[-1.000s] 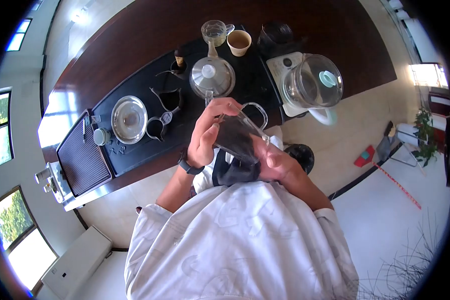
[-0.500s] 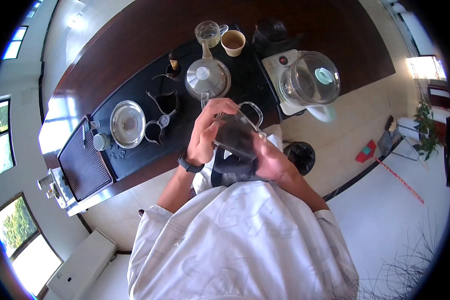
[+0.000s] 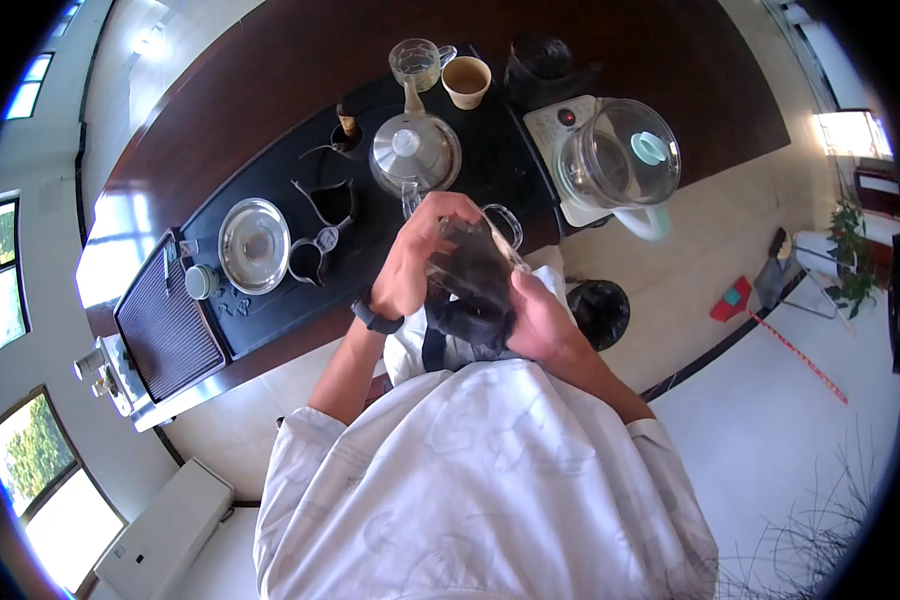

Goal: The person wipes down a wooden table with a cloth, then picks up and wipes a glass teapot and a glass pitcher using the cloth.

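Observation:
Close to my body, above my lap, a clear glass pitcher (image 3: 477, 265) is tilted between both hands. My left hand (image 3: 415, 255), with a dark band on its wrist, curls around the left side and rim of the glass. From the right, my right hand (image 3: 542, 318) grips the other side, its thumb along the edge. A looped glass handle (image 3: 503, 228) shows just beyond, seemingly part of the pitcher. Dark shapes show through the glass, and I cannot make out what is inside. Just past my left fingers stands a metal teapot (image 3: 415, 152) on the black tea tray (image 3: 270, 325).
A glass kettle (image 3: 620, 155) sits on a white heating base at right, near a paper cup (image 3: 466, 82) and glass mug (image 3: 416, 65). Left on the tray are a metal dish (image 3: 254, 246), a small jar (image 3: 202, 282) and dark holders (image 3: 328, 203). A black-lined bin (image 3: 598, 314) stands below.
The glass pitcher has turned slightly in my hands. My right hand has shifted, its thumb now on the edge, and my left fingers have bent further over the rim.

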`<state>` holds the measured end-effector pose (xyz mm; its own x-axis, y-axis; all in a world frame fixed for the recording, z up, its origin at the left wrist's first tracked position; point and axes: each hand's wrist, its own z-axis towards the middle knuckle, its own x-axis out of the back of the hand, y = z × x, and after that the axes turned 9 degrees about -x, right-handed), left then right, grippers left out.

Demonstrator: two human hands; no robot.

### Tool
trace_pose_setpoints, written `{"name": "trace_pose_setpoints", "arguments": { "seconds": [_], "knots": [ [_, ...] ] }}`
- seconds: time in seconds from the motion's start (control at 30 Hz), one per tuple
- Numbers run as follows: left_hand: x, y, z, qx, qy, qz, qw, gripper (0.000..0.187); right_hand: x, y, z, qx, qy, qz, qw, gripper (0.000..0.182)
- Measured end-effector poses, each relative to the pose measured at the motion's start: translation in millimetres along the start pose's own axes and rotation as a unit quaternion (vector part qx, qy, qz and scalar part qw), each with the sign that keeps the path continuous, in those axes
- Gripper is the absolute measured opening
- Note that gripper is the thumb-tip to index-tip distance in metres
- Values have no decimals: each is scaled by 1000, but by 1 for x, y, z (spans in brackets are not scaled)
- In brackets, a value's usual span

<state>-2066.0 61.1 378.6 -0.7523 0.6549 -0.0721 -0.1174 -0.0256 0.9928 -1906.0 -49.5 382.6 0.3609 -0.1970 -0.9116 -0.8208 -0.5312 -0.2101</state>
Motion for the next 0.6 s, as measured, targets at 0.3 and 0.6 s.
{"name": "trace_pose_setpoints", "arguments": {
  "seconds": [0.3,0.6],
  "knots": [
    [12,10,3,76,-16,-1,997,83,1,-3,1,9,29,34,999,78],
    [9,4,2,20,-47,-2,999,71,12,6,-2,-13,-40,-63,997,91]
  ]
}}
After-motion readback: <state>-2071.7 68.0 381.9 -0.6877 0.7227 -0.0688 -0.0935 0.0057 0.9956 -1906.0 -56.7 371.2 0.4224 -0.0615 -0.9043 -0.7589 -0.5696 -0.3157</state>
